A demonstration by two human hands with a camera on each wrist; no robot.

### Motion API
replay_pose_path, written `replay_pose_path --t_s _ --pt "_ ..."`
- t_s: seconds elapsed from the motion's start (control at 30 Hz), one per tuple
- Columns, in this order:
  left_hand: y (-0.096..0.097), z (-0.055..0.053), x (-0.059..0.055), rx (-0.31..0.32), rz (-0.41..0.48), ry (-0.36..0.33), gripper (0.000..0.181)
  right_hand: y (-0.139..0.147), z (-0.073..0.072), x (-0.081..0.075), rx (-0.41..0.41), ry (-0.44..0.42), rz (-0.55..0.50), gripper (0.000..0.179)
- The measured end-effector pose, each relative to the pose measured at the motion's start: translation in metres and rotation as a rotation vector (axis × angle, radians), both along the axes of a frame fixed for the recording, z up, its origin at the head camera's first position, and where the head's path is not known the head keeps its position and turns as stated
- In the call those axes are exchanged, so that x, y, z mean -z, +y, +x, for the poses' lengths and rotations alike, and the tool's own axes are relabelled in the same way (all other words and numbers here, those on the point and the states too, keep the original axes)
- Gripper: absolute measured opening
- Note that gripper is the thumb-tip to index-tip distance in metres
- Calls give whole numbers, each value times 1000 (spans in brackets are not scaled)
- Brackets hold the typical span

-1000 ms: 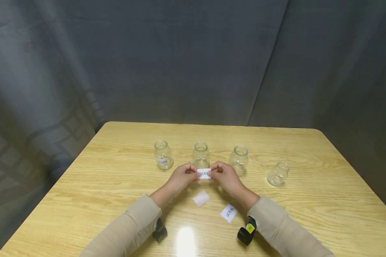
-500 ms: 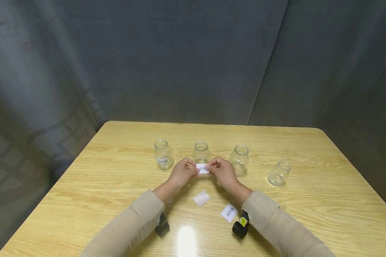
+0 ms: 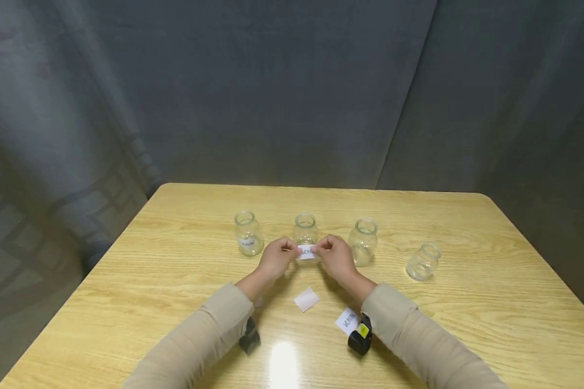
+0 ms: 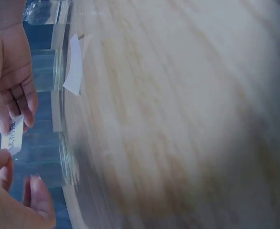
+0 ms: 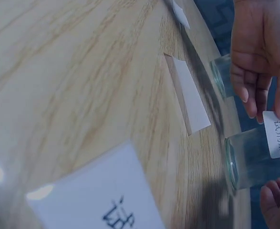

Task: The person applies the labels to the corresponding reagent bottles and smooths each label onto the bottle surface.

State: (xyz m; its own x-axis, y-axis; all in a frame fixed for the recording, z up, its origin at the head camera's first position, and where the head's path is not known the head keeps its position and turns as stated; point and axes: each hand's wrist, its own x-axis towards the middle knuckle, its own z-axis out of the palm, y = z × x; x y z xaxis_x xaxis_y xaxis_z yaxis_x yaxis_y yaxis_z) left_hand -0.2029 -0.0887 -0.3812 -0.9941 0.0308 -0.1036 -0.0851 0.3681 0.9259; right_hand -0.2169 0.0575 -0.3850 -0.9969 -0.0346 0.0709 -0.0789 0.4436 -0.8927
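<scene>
Between thumbs and fingers, my left hand and right hand each pinch one end of a small white label with dark printed characters. It is held in front of the second glass jar, close to its side; whether it touches the glass I cannot tell. In the right wrist view the label shows its writing, with the jar just behind it. To the left stands a jar bearing a similar label. Another jar stands just beyond my right hand.
A smaller jar stands farther right. Below my hands lies a pale blank paper piece. A printed label lies near my right wrist, partly covered by a black wrist camera. Grey curtain hangs behind the wooden table.
Both hands have moved slightly forward, away from me, carrying the label nearer the second jar. The pinch on its two ends is kept. Jars and loose papers stay in place.
</scene>
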Motion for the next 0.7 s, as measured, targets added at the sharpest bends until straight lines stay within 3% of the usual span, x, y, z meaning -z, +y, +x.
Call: replay_pose_path --t_s 0.23,0.47,0.7 --pt "1 -2 -1 -53 -60 48 9 -3 -2 0 6 10 -30 10" --pt "-1 -6 0 -38 -72 98 9 -4 -6 1 -13 23 -24 9" --pt "-2 -8 2 -36 -99 128 9 -5 -6 3 -11 79 52 9"
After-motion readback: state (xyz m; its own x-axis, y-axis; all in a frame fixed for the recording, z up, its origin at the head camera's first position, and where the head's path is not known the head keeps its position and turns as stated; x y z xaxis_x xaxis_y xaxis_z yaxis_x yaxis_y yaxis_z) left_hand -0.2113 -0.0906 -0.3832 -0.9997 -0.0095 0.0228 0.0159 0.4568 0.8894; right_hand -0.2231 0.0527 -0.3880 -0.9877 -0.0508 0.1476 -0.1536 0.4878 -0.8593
